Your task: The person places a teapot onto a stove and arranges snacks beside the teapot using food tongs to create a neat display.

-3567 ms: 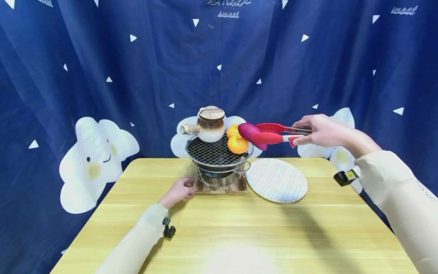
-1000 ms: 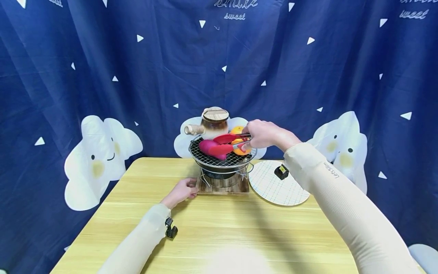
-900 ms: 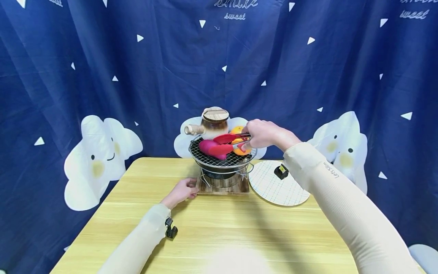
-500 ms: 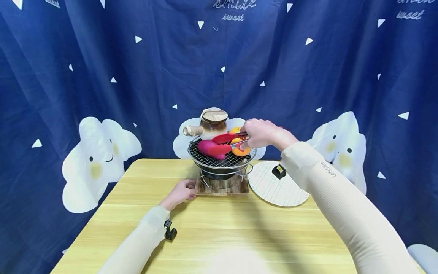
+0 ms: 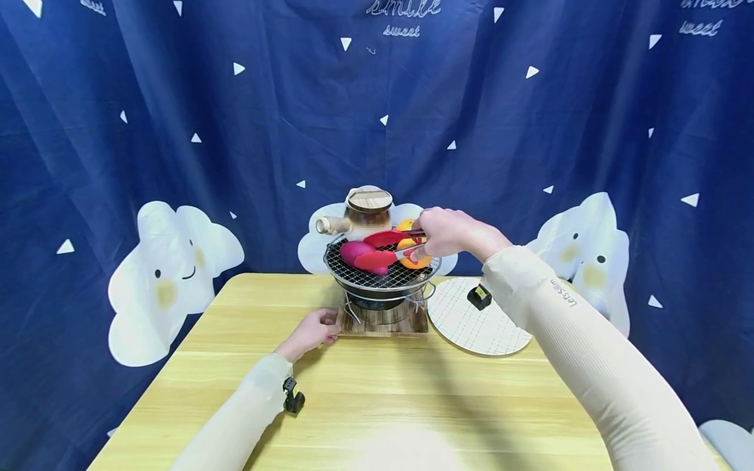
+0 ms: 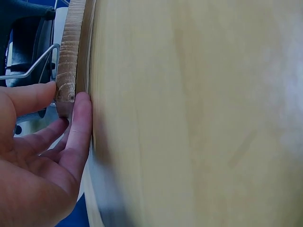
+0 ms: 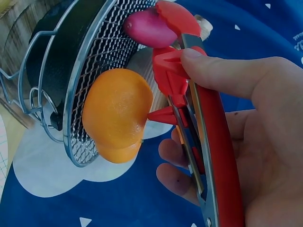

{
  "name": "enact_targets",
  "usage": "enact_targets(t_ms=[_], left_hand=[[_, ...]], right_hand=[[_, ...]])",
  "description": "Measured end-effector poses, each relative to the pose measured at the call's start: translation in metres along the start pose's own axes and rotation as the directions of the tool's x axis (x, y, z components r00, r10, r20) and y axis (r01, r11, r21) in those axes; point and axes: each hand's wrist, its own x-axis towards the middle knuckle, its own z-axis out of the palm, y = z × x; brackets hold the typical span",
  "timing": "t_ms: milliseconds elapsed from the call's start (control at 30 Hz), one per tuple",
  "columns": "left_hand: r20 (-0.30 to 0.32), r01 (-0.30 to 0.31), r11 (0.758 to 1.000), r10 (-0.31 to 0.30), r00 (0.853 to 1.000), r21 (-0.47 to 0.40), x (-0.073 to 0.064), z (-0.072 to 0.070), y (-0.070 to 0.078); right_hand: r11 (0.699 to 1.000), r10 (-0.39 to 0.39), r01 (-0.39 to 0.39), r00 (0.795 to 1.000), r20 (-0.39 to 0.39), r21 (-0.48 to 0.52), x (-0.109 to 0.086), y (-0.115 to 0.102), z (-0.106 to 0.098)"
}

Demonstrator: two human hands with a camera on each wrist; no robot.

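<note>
My right hand (image 5: pixel 450 230) grips red-handled tongs (image 7: pixel 215 142) over the grill. Their red heads lie on either side of a purple sweet potato (image 5: pixel 352 250), which rests on the black wire grill rack (image 5: pixel 385 280). Two oranges (image 7: pixel 118 109) sit on the right part of the rack, one behind the other, partly hidden by the tongs and hand in the head view. Low on the left, my left hand (image 5: pixel 312 329) pinches the near left corner of the wooden base board (image 6: pixel 68 61) under the grill, thumb above and fingers at its edge and underside.
A clay pot (image 5: pixel 368 219) with a wooden lid and side handle stands at the rack's back left. Right of the grill lies a round white plate (image 5: pixel 471 327) with a checked pattern, partly under my right forearm. A blue curtain (image 5: pixel 265 131) hangs behind the table (image 5: pixel 353 392).
Since the oldest frame, my right hand has carried the sweet potato leftward in the tongs, down to the rack. In the last half second the tong heads have parted slightly. My left hand stays put.
</note>
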Motion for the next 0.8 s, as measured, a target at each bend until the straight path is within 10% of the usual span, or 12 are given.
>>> enact_targets(t_ms=[800], left_hand=[[-0.003,-0.007,1.000,0.007,1.000,0.002,0.0004,-0.0006,-0.0009]], right_hand=[[1.000,0.012,-0.012,1.000,-0.013,-0.007,0.0031,-0.0015,-0.0013]])
